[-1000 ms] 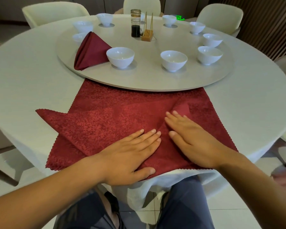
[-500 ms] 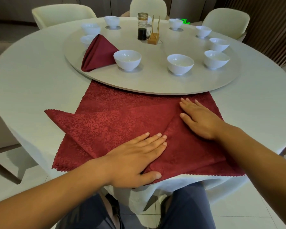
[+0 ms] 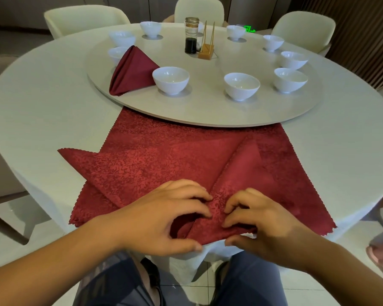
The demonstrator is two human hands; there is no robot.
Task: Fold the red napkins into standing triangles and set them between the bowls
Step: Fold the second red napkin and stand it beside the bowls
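- Across the round table (image 3: 42, 102), draped in pale cloth, sits a wide turntable (image 3: 208, 111) ringed with white bowls (image 3: 170, 80); a dark sauce bottle (image 3: 191, 38) and a small wooden stand (image 3: 206, 53) mark its centre.
- On the near side, between turntable and table edge, lies the red napkin being folded (image 3: 164, 160). It rests on another flat red cloth (image 3: 296, 164) whose far edge slips under the turntable rim.
- One finished napkin (image 3: 131, 71) already stands as a triangle on the turntable, between two bowls at the left.
- The working napkin's long axis runs left to right: a pointed tail reaches far left, while a raised flap rises toward the upper right from a crease that meets the near edge between the hands.
- Left hand (image 3: 161, 217) and right hand (image 3: 261, 219) sit just apart at that near edge, both curled, fingertips and thumbs pinching the cloth's fold from either side.
- Judging by this grip, the fold point lies directly between the fingers and equally near both hands, so the next move likely turns on drawing or lifting the two halves about that central crease, with the long left tail needing the greater travel.
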